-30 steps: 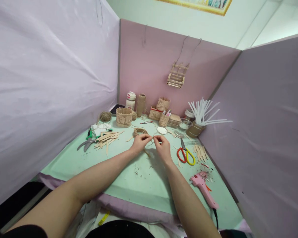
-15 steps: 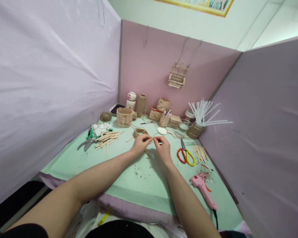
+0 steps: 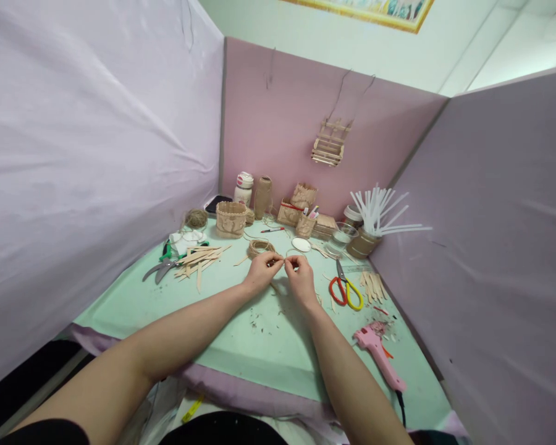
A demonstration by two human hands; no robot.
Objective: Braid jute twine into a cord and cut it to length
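Over the middle of the table, my left hand point(image 3: 261, 271) and my right hand point(image 3: 299, 276) meet fingertip to fingertip. Both are closed in a pinch on a thin strand of twine point(image 3: 274, 288), part of which shows below the fingers; most of it is hidden by them. Just behind my left hand lies a coil of brown twine point(image 3: 259, 248). A white oval disc point(image 3: 301, 245) lies flat beyond my right hand. To the right of that hand rest scissors point(image 3: 346, 293) with one red and one yellow handle.
Wooden strips point(image 3: 201, 260) and pruning shears point(image 3: 163, 270) lie at left. A pink glue gun point(image 3: 380, 357) with a cord is at right front. Along the back stand a woven-looking basket point(image 3: 230, 220), a bottle point(image 3: 243, 190) and a pot of white glue sticks point(image 3: 364, 243). Fabric partitions point(image 3: 306, 105) enclose the table.
My hands stay together in nearly the same place, with the right fingers shifted very slightly. The whole view has moved a little; nothing on the table has visibly moved.
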